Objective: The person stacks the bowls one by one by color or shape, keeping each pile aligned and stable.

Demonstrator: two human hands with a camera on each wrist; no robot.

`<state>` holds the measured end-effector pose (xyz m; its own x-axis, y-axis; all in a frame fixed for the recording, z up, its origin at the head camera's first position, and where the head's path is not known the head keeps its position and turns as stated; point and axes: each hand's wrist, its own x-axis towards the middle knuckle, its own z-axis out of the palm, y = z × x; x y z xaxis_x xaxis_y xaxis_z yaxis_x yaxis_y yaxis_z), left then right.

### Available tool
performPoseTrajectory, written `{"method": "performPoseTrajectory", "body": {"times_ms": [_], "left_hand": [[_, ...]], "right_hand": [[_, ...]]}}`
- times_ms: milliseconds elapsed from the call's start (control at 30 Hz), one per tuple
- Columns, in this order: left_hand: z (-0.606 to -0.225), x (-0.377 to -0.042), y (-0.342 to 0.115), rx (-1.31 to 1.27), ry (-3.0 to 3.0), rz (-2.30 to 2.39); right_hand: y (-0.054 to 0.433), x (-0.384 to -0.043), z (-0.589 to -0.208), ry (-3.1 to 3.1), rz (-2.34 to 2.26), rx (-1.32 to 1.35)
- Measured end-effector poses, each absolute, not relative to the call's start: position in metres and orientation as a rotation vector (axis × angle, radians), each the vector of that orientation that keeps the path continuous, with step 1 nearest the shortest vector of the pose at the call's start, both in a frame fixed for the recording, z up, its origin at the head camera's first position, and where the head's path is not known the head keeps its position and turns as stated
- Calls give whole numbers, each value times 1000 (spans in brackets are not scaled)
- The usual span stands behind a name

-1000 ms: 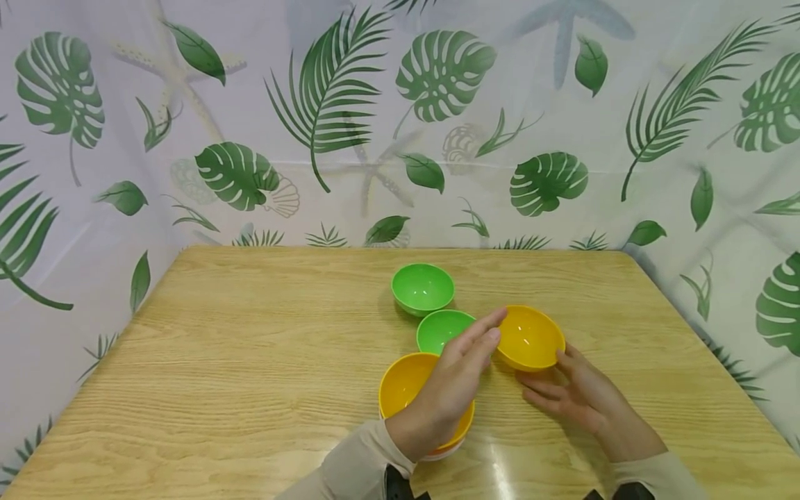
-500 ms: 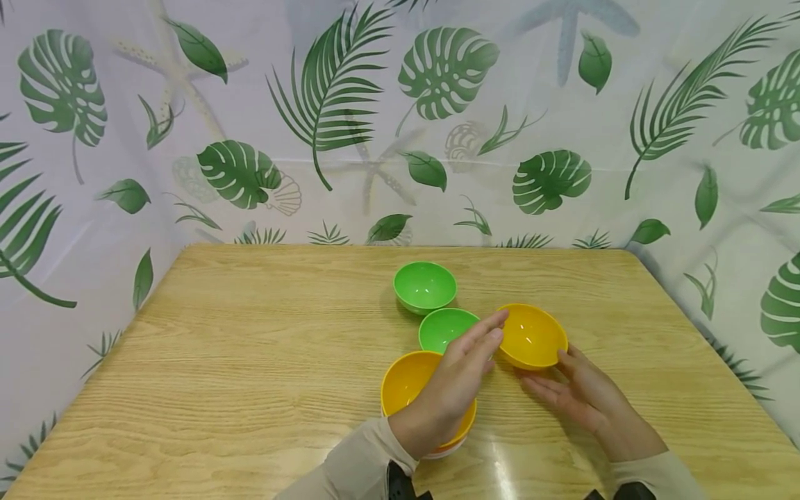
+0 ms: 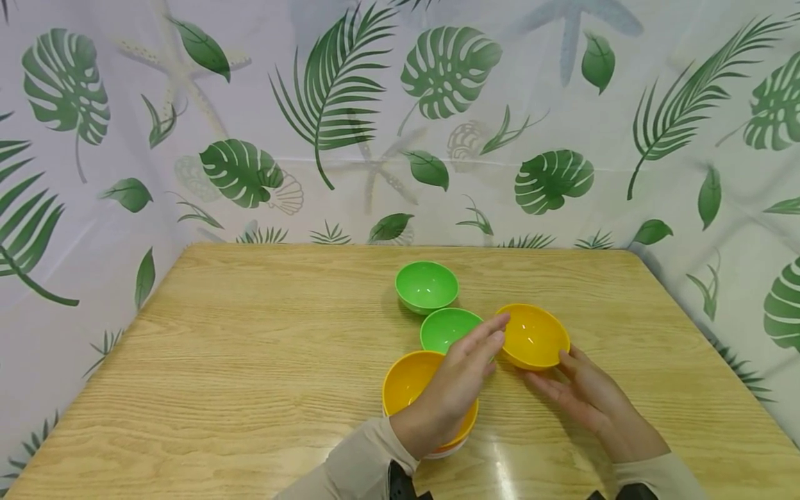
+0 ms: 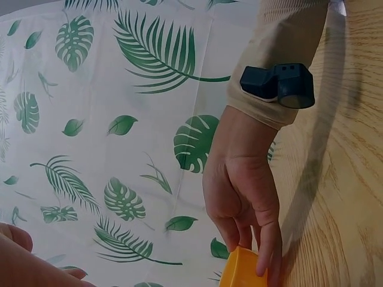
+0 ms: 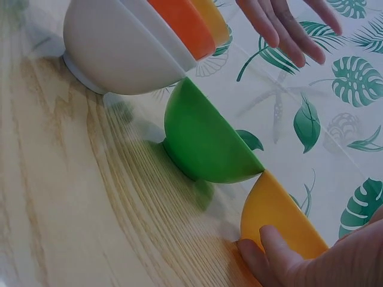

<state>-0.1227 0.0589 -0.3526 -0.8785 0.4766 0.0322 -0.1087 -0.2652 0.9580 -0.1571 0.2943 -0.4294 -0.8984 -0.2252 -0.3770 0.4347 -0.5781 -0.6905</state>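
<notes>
My right hand holds a yellow bowl at its right side, thumb near the rim and fingers low against the outside. In the left wrist view that hand pinches the yellow bowl's edge. My left hand has its fingers extended toward the bowl's left rim. In the right wrist view the left hand's fingers hang above the bowls, holding nothing. A green bowl lies partly behind the left hand. Below that hand stands a stack with another yellow bowl on top.
A second green bowl stands farther back. Under the stack's yellow bowl are an orange bowl and a white bowl. All rest on a wood-grain table, with a leaf-patterned cloth behind it.
Both hands and the bowls keep nearly the same places. The right hand's lower fingers lie slightly closer together, and the head view has shifted a little.
</notes>
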Motion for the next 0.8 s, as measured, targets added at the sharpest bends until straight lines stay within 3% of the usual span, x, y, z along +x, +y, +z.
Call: {"method": "performPoseTrajectory", "body": {"times_ms": [800], "left_hand": [[-354, -121, 59, 447, 1599, 2211]], "right_hand": [[293, -156, -430, 1199, -2513, 282]]}}
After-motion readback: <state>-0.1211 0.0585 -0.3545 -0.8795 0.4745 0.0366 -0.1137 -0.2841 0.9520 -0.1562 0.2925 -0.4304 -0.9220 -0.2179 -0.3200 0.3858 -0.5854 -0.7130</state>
